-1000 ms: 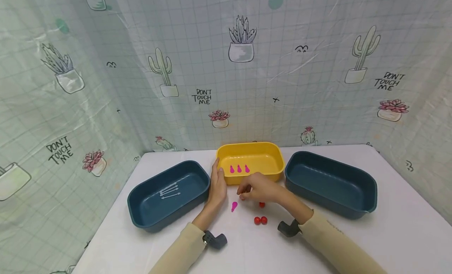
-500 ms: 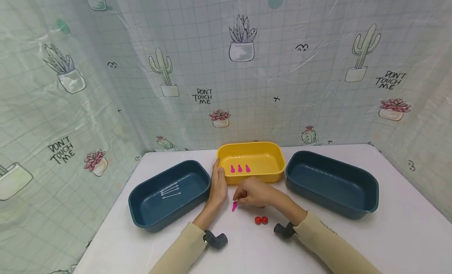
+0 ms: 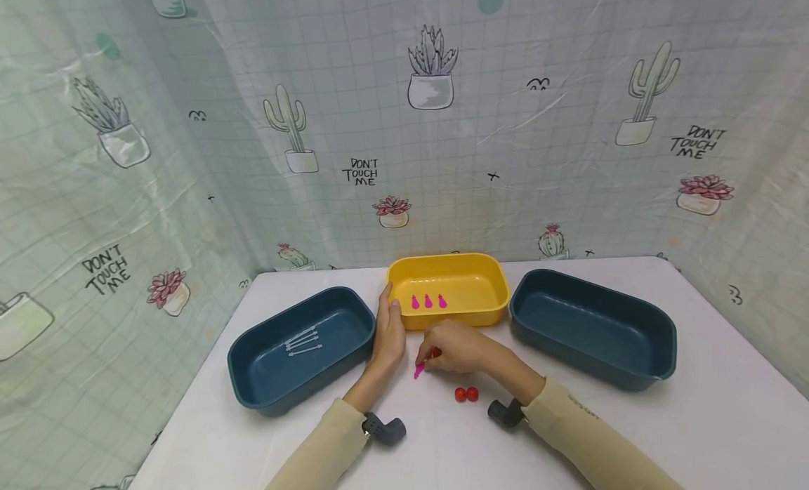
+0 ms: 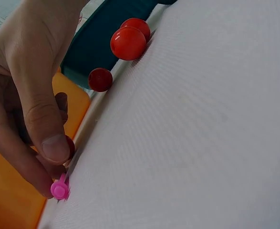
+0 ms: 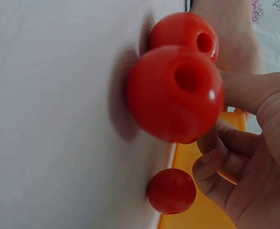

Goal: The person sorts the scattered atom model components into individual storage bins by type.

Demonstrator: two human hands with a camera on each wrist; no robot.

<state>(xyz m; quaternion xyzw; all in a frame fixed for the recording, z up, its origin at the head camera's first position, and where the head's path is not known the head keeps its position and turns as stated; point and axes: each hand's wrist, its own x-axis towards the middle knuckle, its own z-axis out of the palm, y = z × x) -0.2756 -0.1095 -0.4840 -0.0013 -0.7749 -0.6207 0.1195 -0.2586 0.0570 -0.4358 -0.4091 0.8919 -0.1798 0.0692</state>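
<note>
My left hand rests with extended fingers against the left end of the yellow bin. In front of that bin, my right hand reaches down with curled fingers. Its fingertips pinch a small pink bulb-shaped piece on the table; the left wrist view shows the pink piece against a fingertip, its wide end partly hidden. A red bead shows under the fingers. Two more red beads lie together nearer me. Another red bead, hidden in the head view, lies under the right hand.
Several pink pieces lie in a row in the yellow bin. At left, a dark blue bin holds several thin white sticks. A second dark blue bin stands at right. A patterned curtain hangs behind the white table.
My right hand has moved left and slightly toward me, bringing its fingertips to the pink piece and covering one bead from the head view. My left hand has stayed at the yellow bin.
</note>
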